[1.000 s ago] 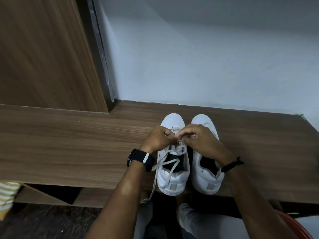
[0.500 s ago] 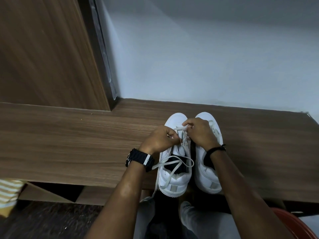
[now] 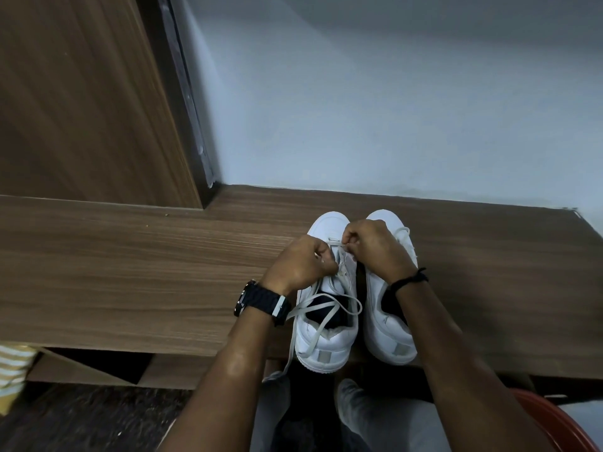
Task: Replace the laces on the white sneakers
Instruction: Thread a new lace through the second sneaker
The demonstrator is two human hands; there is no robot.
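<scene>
Sneakers [image 3: 326, 334] stood toes away from me on the table [image 3: 130, 272]; my left grip [image 3: 301, 264] and right grip [image 3: 372, 247] both pinched lace [image 3: 321, 318] near the toe.

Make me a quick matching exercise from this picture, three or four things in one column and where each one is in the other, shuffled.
Things:
1. watch
2. black cord
3. lace
4. red rim

Places:
A. bottom right corner
B. left wrist
C. trailing over the left sneaker's heel
D. right wrist

Pairs: 1-B, 2-D, 3-C, 4-A
</scene>
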